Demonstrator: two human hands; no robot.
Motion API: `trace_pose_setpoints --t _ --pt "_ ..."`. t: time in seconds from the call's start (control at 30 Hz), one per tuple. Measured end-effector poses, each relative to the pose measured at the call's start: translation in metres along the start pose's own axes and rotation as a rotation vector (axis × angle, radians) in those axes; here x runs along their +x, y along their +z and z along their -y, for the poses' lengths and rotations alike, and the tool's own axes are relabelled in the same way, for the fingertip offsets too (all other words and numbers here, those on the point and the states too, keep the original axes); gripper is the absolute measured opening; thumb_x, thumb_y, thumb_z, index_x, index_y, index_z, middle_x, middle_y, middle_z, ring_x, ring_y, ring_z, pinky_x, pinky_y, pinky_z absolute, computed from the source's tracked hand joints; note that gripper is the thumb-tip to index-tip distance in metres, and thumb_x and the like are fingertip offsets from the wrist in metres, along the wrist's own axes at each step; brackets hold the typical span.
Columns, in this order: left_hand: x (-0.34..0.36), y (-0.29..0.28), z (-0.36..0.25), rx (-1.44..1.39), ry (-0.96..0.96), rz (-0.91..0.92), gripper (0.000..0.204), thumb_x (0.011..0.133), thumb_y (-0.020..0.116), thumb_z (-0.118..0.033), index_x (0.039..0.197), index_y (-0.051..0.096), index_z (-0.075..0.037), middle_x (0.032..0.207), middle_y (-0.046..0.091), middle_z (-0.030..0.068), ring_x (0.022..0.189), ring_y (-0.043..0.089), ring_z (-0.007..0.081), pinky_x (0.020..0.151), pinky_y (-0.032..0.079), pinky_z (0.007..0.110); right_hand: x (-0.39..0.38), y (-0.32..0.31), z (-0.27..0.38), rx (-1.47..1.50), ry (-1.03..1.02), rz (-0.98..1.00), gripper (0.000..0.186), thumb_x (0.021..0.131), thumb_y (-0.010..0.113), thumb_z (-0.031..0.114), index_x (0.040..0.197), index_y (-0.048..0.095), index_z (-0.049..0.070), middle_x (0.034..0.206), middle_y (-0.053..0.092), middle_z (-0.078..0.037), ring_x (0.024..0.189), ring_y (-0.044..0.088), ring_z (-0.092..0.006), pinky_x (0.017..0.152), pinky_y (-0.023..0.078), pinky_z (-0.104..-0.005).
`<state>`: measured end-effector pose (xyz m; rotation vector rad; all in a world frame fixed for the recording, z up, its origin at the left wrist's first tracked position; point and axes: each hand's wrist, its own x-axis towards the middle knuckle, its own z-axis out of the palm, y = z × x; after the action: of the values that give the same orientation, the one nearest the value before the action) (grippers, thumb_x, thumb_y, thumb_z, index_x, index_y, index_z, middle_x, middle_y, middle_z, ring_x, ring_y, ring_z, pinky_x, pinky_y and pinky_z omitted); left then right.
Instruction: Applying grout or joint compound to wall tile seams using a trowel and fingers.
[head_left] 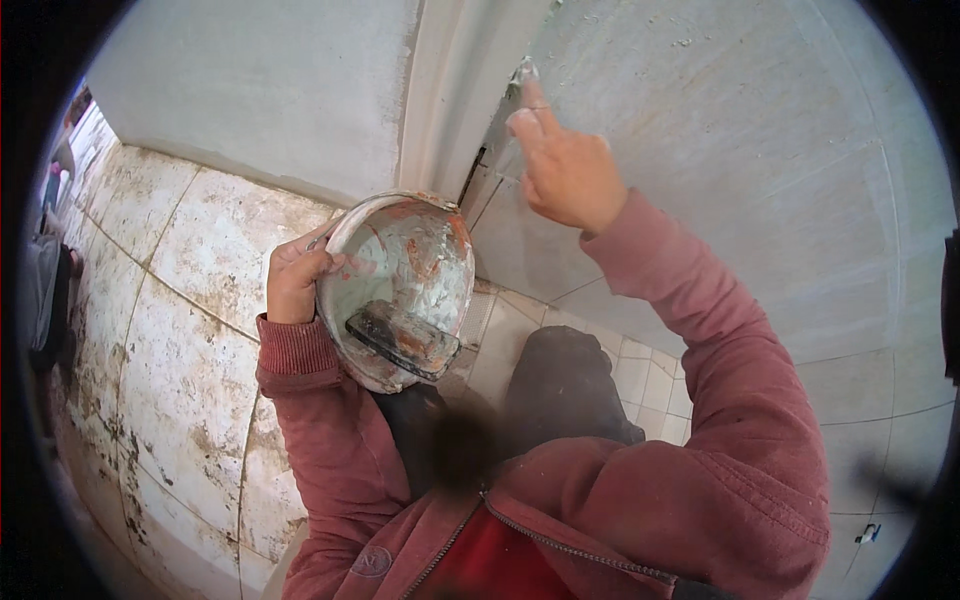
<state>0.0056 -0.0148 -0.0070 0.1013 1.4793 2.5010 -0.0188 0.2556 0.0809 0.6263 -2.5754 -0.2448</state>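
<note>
My left hand (293, 282) grips the rim of a plaster-smeared bucket (433, 255), which is tilted so that its inside shows. Pale wet paste (362, 272) coats the bucket's inner wall, and a dark, paste-crusted block-like tool (405, 338) lies across its lower side. Up and to the right, my right hand (570, 165) reaches to the joint between the white door frame (465, 70) and the grey tiled wall (720, 170). Its index finger is stretched out with white paste on the tip, touching the joint; the other fingers are partly curled and hold nothing visible.
A dark gap (473, 178) runs down along the frame's lower part. Large stained floor tiles (190, 330) spread on the left, below a pale wall panel (260, 90). Smaller tiles (520, 320) lie by my knee (565, 380). A partly cut-off person (50, 270) is at the far left.
</note>
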Motion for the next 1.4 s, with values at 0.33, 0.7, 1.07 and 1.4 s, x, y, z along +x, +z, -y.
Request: trace_pose_setpoints --t 0.33,0.7,1.07,1.4 --pt "0.000 0.008 -0.004 0.016 -0.003 0.024 0.044 0.065 0.042 -0.002 0.107 0.047 0.012 0.079 0.060 0.0179 0.070 0.060 0.0234 0.069 0.048 0.032 -0.001 0.009 0.004 -0.072 0.039 -0.008 0.020 0.069 0.047 0.009 0.086 0.044 0.000 0.124 0.035 -0.024 0.049 0.057 -0.0251 0.041 0.043 -0.0331" --pt "0.000 0.001 0.002 0.007 0.001 -0.020 0.044 0.064 0.042 -0.001 0.105 0.048 0.012 0.081 0.060 0.0180 0.067 0.060 0.0230 0.066 0.049 0.030 -0.003 -0.017 0.012 -0.188 0.046 0.171 0.019 0.069 0.049 0.012 0.084 0.046 0.001 0.125 0.034 -0.025 0.053 0.059 -0.0239 0.042 0.044 -0.0340" --pt "0.000 0.004 -0.001 0.002 -0.003 -0.022 0.043 0.065 0.042 -0.001 0.106 0.049 0.011 0.076 0.061 0.0162 0.067 0.060 0.0225 0.066 0.048 0.029 -0.020 0.028 0.011 -0.113 -0.096 0.272 0.022 0.068 0.050 0.010 0.087 0.045 0.001 0.125 0.033 -0.025 0.050 0.057 -0.0248 0.041 0.043 -0.0349" --pt "-0.004 0.007 -0.002 -0.110 -0.052 -0.005 0.045 0.065 0.043 -0.002 0.107 0.047 0.011 0.077 0.060 0.0184 0.067 0.060 0.0243 0.067 0.049 0.032 -0.033 0.033 -0.018 0.003 -0.106 0.141 0.027 0.064 0.049 0.007 0.091 0.045 0.008 0.120 0.044 -0.009 0.054 0.056 -0.0267 0.044 0.043 -0.0370"
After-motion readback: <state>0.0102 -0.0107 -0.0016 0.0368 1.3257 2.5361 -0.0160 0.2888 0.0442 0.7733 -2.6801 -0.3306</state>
